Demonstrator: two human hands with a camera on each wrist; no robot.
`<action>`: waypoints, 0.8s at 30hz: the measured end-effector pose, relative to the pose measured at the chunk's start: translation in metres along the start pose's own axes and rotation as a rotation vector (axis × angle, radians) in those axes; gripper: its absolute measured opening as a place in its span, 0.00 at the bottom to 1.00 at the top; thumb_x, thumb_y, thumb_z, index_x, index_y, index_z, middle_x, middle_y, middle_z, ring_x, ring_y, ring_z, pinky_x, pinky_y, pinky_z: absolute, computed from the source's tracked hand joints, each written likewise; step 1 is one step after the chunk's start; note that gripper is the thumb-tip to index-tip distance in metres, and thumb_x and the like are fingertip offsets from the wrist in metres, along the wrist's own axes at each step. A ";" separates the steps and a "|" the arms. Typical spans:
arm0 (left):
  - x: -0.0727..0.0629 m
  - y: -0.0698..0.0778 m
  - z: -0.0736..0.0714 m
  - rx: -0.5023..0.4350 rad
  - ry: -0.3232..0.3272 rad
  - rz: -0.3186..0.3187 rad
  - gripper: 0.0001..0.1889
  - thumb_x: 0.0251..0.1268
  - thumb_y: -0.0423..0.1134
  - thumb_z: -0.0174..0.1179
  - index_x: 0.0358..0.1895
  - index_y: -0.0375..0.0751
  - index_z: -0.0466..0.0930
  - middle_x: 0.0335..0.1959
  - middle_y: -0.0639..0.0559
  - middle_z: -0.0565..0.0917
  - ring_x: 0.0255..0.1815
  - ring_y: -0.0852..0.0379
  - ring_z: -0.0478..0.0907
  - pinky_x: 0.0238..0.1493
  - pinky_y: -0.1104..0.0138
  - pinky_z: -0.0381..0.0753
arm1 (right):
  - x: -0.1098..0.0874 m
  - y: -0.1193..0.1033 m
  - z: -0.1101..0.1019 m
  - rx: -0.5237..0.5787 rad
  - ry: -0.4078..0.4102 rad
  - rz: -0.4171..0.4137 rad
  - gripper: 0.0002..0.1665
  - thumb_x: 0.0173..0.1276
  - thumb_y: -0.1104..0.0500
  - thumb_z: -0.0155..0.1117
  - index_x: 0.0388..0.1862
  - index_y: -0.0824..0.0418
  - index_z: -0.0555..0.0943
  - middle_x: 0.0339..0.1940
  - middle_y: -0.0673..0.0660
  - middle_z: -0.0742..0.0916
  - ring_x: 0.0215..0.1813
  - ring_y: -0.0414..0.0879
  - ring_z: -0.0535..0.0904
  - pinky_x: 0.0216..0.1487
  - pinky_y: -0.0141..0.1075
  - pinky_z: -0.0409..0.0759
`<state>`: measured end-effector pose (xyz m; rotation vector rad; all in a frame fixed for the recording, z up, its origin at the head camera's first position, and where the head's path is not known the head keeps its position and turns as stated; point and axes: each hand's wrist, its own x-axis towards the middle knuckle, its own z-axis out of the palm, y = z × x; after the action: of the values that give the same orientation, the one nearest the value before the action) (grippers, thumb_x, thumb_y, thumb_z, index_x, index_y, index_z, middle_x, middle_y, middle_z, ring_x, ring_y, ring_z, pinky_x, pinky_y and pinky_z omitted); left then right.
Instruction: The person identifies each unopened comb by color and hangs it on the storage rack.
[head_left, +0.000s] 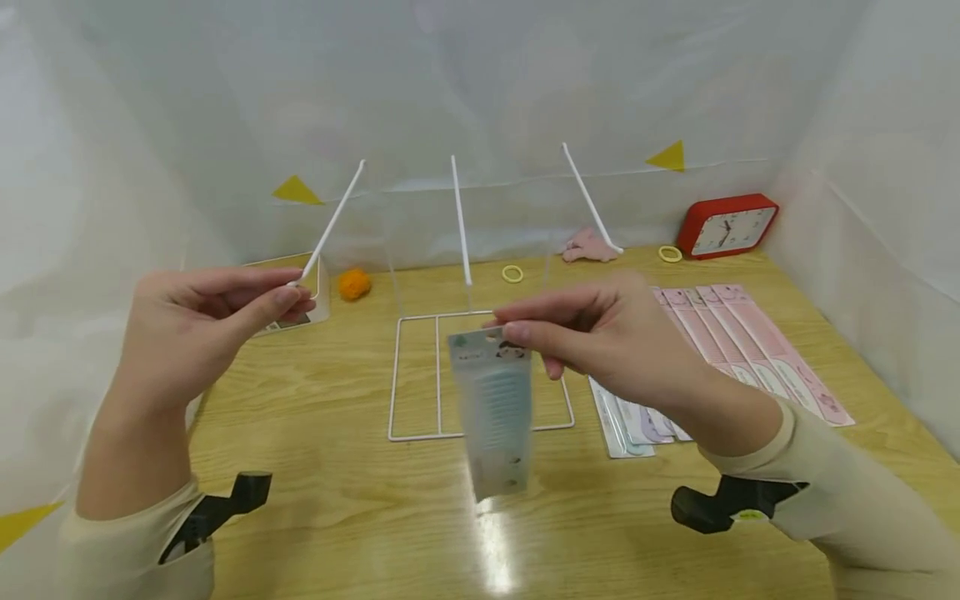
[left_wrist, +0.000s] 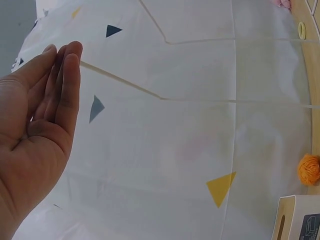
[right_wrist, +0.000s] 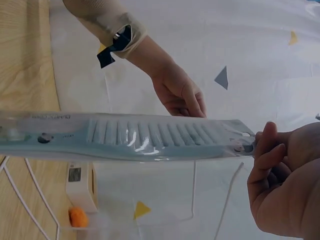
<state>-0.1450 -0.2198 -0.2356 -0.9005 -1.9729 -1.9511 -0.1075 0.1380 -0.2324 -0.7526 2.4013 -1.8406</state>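
My left hand (head_left: pixel 198 329) pinches the near tip of the left white metal prong (head_left: pixel 335 217) of a wire display rack between thumb and fingers. From the fingertips of my right hand (head_left: pixel 611 337) hangs a light blue comb in a clear plastic pouch (head_left: pixel 495 417), pinched at its top edge beside the hanging hole. In the right wrist view the comb's wide teeth (right_wrist: pixel 150 134) show through the pouch. The rack's rectangular wire base (head_left: pixel 438 379) stands on the table behind the pouch. Two more prongs, a middle one (head_left: pixel 461 221) and a right one (head_left: pixel 591 196), carry nothing.
Several pink packaged combs (head_left: pixel 780 350) lie at the right, with paler packs (head_left: pixel 626 429) beside them. At the back are a red clock (head_left: pixel 727 227), yellow rings (head_left: pixel 512 273), a pink item (head_left: pixel 588 246) and an orange yarn ball (head_left: pixel 355 284). A white box (left_wrist: pixel 300 215) stands left.
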 end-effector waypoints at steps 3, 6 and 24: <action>0.000 0.000 0.000 0.006 -0.002 -0.003 0.11 0.57 0.11 0.59 0.44 0.10 0.80 0.38 0.43 0.91 0.34 0.53 0.90 0.39 0.64 0.86 | 0.012 -0.007 0.014 0.057 -0.028 0.049 0.12 0.66 0.62 0.71 0.48 0.61 0.89 0.35 0.50 0.92 0.21 0.43 0.79 0.16 0.33 0.67; -0.001 0.001 -0.001 0.012 0.000 -0.009 0.11 0.56 0.10 0.58 0.44 0.09 0.79 0.39 0.41 0.90 0.33 0.53 0.89 0.39 0.64 0.86 | 0.023 -0.013 0.028 0.086 -0.041 0.083 0.12 0.66 0.61 0.71 0.48 0.58 0.90 0.31 0.52 0.91 0.20 0.43 0.79 0.14 0.33 0.61; -0.010 0.008 -0.012 0.000 0.031 0.154 0.06 0.55 0.10 0.59 0.37 0.08 0.80 0.32 0.40 0.90 0.26 0.54 0.86 0.34 0.70 0.85 | 0.058 -0.029 0.106 0.236 -0.038 -0.069 0.13 0.71 0.63 0.65 0.51 0.65 0.87 0.39 0.58 0.91 0.21 0.46 0.83 0.17 0.30 0.67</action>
<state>-0.1359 -0.2347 -0.2332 -0.9852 -1.8280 -1.8682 -0.1166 0.0142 -0.2225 -0.8472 2.1097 -2.0669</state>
